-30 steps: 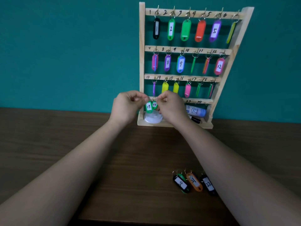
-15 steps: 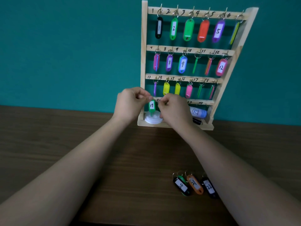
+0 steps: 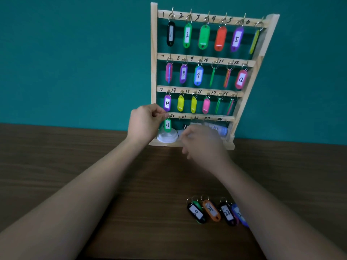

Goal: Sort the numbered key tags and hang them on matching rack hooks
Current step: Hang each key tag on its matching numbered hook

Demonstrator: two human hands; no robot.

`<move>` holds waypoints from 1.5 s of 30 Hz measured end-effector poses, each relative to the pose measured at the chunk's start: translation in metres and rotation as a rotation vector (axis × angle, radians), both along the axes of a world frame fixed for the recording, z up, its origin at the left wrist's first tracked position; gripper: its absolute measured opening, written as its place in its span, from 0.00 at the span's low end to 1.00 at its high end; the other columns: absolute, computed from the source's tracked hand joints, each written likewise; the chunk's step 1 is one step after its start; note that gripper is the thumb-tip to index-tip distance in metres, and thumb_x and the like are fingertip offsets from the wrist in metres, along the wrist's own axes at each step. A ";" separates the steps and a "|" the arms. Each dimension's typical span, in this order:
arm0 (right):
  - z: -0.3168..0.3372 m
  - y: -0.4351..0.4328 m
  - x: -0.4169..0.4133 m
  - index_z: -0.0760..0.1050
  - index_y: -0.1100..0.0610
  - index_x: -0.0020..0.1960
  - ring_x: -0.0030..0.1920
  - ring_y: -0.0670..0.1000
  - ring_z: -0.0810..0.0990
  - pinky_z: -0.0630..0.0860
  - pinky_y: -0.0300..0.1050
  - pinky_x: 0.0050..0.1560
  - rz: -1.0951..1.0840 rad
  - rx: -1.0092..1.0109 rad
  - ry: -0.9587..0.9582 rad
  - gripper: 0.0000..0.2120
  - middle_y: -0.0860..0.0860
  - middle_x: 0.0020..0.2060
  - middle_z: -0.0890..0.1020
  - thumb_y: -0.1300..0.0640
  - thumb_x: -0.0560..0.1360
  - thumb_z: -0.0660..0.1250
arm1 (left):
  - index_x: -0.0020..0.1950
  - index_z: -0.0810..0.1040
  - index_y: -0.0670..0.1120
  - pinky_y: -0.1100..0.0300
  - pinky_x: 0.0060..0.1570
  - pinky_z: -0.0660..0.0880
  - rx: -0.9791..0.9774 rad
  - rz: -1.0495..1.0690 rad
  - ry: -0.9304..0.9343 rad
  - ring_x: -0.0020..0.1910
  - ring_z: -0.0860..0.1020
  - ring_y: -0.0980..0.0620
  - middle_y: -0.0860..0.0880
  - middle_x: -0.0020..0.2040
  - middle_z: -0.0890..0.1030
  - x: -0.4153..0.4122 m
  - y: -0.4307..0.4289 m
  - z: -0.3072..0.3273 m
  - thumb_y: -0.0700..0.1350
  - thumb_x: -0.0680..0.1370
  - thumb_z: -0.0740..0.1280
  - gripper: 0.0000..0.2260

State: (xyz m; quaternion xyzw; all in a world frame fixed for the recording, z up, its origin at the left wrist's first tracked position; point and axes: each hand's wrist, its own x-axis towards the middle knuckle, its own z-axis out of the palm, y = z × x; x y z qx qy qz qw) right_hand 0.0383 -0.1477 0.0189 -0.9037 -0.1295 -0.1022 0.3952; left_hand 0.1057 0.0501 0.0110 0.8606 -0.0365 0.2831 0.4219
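Green plastic oval tag 19 dangles, pinched by left fingers; right fingers loose, empty.

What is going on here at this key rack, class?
A person is hanging numbered key tags on a wooden rack. The left hand pinches the ring of the green tag 19 at the left end of the bottom row. The right hand is blurred in front of the rack's base; whether it holds anything is unclear. The upper three rows are full, hooks 20 to 24 are bare, and a cluster of tags lies on the table.
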 end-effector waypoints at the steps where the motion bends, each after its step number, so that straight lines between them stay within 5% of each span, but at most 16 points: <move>1: -0.001 -0.002 -0.002 0.81 0.49 0.48 0.28 0.42 0.83 0.71 0.30 0.26 0.009 0.000 0.005 0.06 0.47 0.33 0.86 0.54 0.83 0.68 | 0.45 0.86 0.52 0.63 0.34 0.75 0.004 0.003 0.004 0.35 0.81 0.56 0.54 0.37 0.84 0.000 0.000 0.000 0.53 0.78 0.76 0.06; 7: -0.005 -0.020 -0.017 0.82 0.46 0.49 0.38 0.40 0.83 0.76 0.35 0.39 0.054 -0.088 0.030 0.05 0.43 0.39 0.85 0.52 0.82 0.69 | 0.47 0.85 0.54 0.73 0.36 0.69 0.036 0.030 -0.007 0.38 0.79 0.64 0.58 0.40 0.84 -0.019 0.003 0.001 0.52 0.78 0.75 0.03; 11: 0.003 -0.032 -0.027 0.84 0.45 0.52 0.49 0.37 0.78 0.71 0.34 0.46 0.117 -0.186 0.079 0.03 0.40 0.47 0.82 0.53 0.81 0.71 | 0.50 0.85 0.53 0.69 0.42 0.74 0.123 -0.041 0.059 0.41 0.81 0.62 0.57 0.40 0.84 -0.047 0.004 -0.001 0.48 0.78 0.76 0.03; 17: 0.008 -0.050 -0.043 0.83 0.43 0.51 0.51 0.39 0.80 0.77 0.40 0.52 0.260 -0.305 0.264 0.04 0.40 0.49 0.83 0.52 0.79 0.75 | 0.53 0.85 0.55 0.64 0.50 0.77 0.241 -0.200 0.160 0.45 0.82 0.63 0.60 0.41 0.86 -0.095 -0.003 -0.004 0.48 0.78 0.76 0.05; 23: 0.002 -0.064 -0.057 0.84 0.42 0.56 0.53 0.36 0.79 0.77 0.38 0.54 0.415 -0.441 0.320 0.08 0.38 0.51 0.82 0.49 0.78 0.76 | 0.50 0.86 0.56 0.66 0.47 0.77 0.343 -0.395 0.300 0.46 0.82 0.63 0.59 0.43 0.85 -0.133 -0.024 -0.014 0.52 0.75 0.79 0.06; 28: 0.001 -0.065 -0.059 0.84 0.43 0.56 0.55 0.39 0.78 0.79 0.46 0.58 0.421 -0.485 0.305 0.08 0.40 0.52 0.81 0.49 0.77 0.76 | 0.53 0.85 0.57 0.71 0.48 0.75 0.425 -0.523 0.406 0.49 0.81 0.66 0.60 0.47 0.85 -0.143 -0.034 -0.020 0.58 0.74 0.78 0.10; 45: -0.011 -0.058 -0.059 0.85 0.45 0.48 0.52 0.39 0.79 0.80 0.45 0.54 0.412 -0.482 0.294 0.04 0.40 0.48 0.82 0.54 0.78 0.74 | 0.47 0.86 0.55 0.74 0.42 0.68 0.435 -0.530 0.428 0.47 0.78 0.63 0.57 0.46 0.82 -0.143 -0.038 -0.029 0.55 0.74 0.79 0.07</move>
